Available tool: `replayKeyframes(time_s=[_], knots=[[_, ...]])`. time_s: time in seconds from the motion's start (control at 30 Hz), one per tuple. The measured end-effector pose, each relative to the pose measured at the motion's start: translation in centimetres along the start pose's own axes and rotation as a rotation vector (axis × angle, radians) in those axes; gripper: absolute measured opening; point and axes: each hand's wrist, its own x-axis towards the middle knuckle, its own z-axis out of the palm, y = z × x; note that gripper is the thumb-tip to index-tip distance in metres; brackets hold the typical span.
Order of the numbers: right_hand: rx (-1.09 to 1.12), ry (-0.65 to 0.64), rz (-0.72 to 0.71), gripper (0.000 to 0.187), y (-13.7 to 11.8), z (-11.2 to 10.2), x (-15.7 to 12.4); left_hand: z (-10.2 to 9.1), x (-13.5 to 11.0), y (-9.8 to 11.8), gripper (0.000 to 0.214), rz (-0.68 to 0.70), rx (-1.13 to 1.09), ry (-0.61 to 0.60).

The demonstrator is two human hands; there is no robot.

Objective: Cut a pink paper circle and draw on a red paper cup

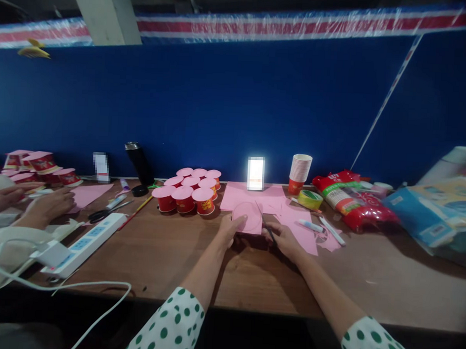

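My left hand [229,230] is closed on the left edge of a pink paper piece [248,219] with a circle marked on it, holding it just above the wooden table [167,254]. My right hand [286,239] grips dark scissors [265,223] whose blades reach into the right side of that paper. More pink paper sheets [272,202] lie flat behind and to the right of my hands. A cluster of red paper cups topped with pink discs [189,190] stands to the left of the paper.
A stack of paper cups [299,172], a yellow-green tape roll [309,198], a glue stick [310,225] and red packets [347,200] lie right. A white power strip [85,240] and scissors [103,214] lie left, where another person's hands [42,207] work near more cups [40,166].
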Motion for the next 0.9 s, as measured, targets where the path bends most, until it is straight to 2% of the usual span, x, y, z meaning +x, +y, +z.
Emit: replayKeyframes(time_s=[0.37,0.9], knots=[[-0.024,0.005,0.014,0.051,-0.83,0.16,-0.37,0.12,-0.06,0.19,0.048,-0.006,-0.003,0.017],[-0.04,0.002,0.013,0.047,-1.0,0.15,-0.52,-0.09,-0.01,0.3,0.05,-0.001,0.017,-0.012]])
